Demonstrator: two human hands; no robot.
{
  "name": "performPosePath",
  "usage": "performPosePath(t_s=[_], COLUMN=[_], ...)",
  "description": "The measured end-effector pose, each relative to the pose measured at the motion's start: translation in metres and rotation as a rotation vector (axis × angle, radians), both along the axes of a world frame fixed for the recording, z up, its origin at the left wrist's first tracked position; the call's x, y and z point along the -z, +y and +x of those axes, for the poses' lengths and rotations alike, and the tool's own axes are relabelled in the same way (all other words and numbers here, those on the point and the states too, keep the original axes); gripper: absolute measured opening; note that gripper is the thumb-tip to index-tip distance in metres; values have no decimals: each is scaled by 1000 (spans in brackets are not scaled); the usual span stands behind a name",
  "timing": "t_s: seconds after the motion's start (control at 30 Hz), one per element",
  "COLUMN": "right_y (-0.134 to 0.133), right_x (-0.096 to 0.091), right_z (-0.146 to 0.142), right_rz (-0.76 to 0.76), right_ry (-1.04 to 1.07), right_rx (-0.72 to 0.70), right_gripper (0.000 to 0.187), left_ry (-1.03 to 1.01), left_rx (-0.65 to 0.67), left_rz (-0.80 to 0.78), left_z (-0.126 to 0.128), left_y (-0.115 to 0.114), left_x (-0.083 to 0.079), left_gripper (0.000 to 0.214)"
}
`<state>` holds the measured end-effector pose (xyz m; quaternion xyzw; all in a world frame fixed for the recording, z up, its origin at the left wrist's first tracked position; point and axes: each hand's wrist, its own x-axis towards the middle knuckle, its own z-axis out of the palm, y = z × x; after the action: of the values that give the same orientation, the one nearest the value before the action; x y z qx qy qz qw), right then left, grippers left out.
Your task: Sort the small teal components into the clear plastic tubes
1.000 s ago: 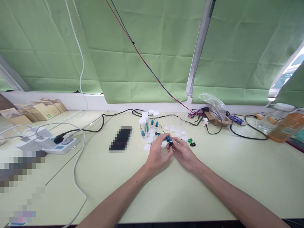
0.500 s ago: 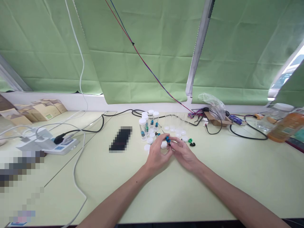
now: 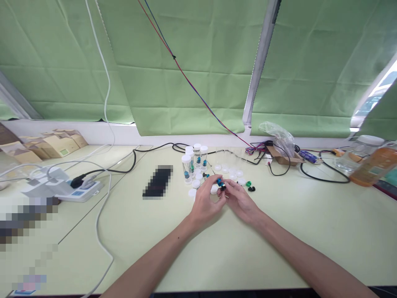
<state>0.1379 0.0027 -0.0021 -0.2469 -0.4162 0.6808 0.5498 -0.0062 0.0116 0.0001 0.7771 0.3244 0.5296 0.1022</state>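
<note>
Between my two hands is a small blue and black piece point(image 3: 220, 182), its kind too small to make out. My left hand point(image 3: 205, 203) pinches it from the left, thumb below and fingers above. From the right, the fingertips of my right hand point(image 3: 241, 201) close on its black end. Just behind my left hand stand several clear tubes point(image 3: 186, 173) with white lids, blue and green pieces inside. Loose white caps point(image 3: 196, 183) lie around my fingers. A small green piece point(image 3: 248, 183) and a black piece point(image 3: 251, 189) lie right of my right hand.
A dark pixelated rectangle point(image 3: 157, 182) lies left of the tubes. Farther left are a power strip point(image 3: 82, 192) and white cables. At the back right are an open cardboard box point(image 3: 283, 156) with a plastic bag, wires, and an orange bottle point(image 3: 374, 167).
The black end of the held piece has turned and shows more now. My right fingertips have shifted slightly. Both arms stay in place.
</note>
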Motion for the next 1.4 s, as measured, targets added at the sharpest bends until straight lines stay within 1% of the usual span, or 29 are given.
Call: performPosePath(t_s=[0.23,0.43,0.73,1.03,1.2,1.4], right_y=[1,1,1,-1,-1,-1], right_x=[3,4,0,0,1,0], right_z=[1,2,0,1,1,1], right_rz=[-31,-26,-12,-18,-36,-20], right_ry=[3,15,2,3,11,3], right_rx=[18,19,10,6,2,15], right_gripper=[25,26,28,22,28,27], left_ry=[-8,5,8,-5,-2,14], left_rx=[-6,3,5,2,5,22], left_rz=[10,-8,-6,11,0,-17], left_z=[0,0,0,0,0,-1], left_y=[0,0,-1,-1,-1,-1], left_x=[0,-1,-3,-1,0,-3], left_gripper=[43,44,45,45,46,46])
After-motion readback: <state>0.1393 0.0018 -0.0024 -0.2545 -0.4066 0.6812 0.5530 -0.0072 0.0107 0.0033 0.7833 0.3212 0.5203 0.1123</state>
